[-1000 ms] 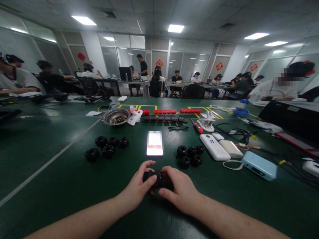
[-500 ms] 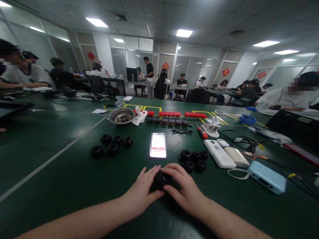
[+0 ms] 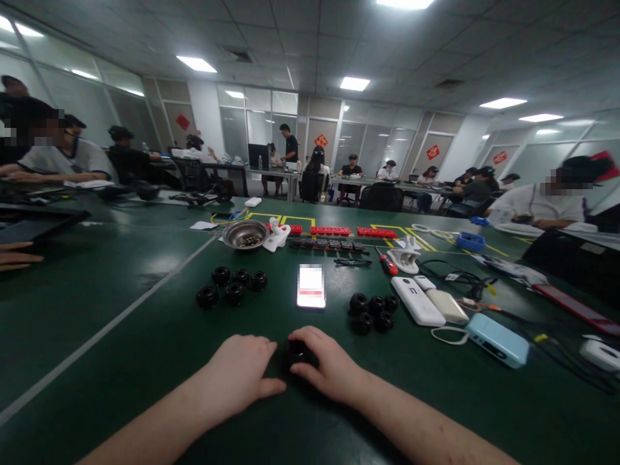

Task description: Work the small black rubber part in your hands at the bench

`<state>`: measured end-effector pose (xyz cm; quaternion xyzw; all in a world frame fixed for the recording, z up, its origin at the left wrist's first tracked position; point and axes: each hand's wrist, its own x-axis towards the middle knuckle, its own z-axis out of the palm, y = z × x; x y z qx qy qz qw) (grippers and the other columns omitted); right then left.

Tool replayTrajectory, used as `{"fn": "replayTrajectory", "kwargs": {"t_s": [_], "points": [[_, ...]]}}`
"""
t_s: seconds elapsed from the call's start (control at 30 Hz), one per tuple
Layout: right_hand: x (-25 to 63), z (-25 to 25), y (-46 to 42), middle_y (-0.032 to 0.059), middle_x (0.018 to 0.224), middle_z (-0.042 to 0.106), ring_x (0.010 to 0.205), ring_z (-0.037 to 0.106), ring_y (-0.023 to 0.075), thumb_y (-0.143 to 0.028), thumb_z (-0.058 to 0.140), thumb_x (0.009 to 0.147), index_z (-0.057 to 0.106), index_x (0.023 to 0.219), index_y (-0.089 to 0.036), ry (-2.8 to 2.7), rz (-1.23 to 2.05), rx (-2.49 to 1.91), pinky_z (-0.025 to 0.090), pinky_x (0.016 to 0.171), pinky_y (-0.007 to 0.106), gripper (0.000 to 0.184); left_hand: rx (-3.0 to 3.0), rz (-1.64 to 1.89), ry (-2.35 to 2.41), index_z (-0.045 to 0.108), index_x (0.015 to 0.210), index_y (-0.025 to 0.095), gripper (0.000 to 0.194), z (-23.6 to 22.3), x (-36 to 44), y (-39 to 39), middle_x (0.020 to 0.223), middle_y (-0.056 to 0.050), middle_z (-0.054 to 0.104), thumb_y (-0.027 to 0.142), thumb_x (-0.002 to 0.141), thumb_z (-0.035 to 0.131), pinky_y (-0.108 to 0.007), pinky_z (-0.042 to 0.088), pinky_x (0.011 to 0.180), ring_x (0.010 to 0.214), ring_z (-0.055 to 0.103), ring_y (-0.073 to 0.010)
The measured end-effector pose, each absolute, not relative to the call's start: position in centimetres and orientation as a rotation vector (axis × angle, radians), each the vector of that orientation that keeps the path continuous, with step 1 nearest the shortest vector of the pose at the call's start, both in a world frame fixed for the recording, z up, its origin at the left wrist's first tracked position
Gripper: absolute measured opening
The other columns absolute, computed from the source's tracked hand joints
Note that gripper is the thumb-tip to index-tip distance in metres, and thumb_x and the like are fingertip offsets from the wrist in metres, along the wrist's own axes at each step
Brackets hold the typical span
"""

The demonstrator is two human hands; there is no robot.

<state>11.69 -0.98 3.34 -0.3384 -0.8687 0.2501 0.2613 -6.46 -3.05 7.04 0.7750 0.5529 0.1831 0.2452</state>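
My right hand (image 3: 329, 368) is curled over a small black wheel (image 3: 296, 352) that rests on the green table (image 3: 121, 349) just in front of me. Beside it my left hand (image 3: 239, 378) lies knuckles up with fingers curled, touching the wheel's left side; what its fingers do is hidden. A lit phone (image 3: 310, 286) lies flat just beyond both hands. Several black wheels (image 3: 232, 287) sit to the left of the phone, and another cluster of black wheels (image 3: 372, 309) sits to its right.
Further back are a metal bowl (image 3: 245, 234), red and black parts in a row (image 3: 334, 231), a red screwdriver (image 3: 387, 263), white power banks (image 3: 419, 300), a light-blue box (image 3: 498, 340) and cables. People sit at the table's left and right sides and at desks behind.
Both hands have drawn back toward me and lowered onto the table with the wheel. The left hand has slid off the top of the wheel to its side. The camera has tilted up.
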Motion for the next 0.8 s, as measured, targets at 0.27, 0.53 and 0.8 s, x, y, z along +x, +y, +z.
{"fn": "replayTrajectory", "kwargs": {"t_s": [0.27, 0.53, 0.8], "points": [[1.8, 2.0, 4.6, 0.006, 0.1, 0.05, 0.091, 0.049, 0.0176, -0.021, 0.059, 0.073, 0.044, 0.108, -0.018, -2.256, 0.523, -1.059, 0.039, 0.081, 0.03, 0.038, 1.898, 0.683, 1.712, 0.051, 0.11, 0.03, 0.041, 4.9, -11.7, -9.5, 0.108, -0.002, 0.059, 0.047, 0.074, 0.041, -0.035, 0.042, 0.086, 0.099, 0.054, -0.0207], [-0.9, 1.7, 7.5, 0.0068, 0.108, 0.047, 0.095, 0.048, 0.0209, -0.026, 0.049, 0.082, 0.044, 0.11, -0.016, -2.127, 0.443, -1.195, 0.04, 0.08, 0.041, 0.03, 2.011, 0.819, 1.801, 0.055, 0.105, 0.026, 0.039, 0.4, -13.1, -9.4, 0.112, -0.006, 0.056, 0.046, 0.074, 0.042, -0.042, 0.036, 0.092, 0.106, 0.047, -0.0244], [0.8, 3.5, 1.8, 0.0053, 0.102, 0.051, 0.094, 0.05, 0.0188, -0.019, 0.057, 0.073, 0.046, 0.105, -0.019, -2.197, 0.58, -1.178, 0.04, 0.081, 0.033, 0.034, 1.536, 1.148, 1.459, 0.064, 0.078, 0.024, 0.024, 0.6, -12.9, -12.0, 0.087, -0.006, 0.062, 0.042, 0.072, 0.05, -0.041, 0.038, 0.087, 0.091, 0.051, -0.0242]]}}
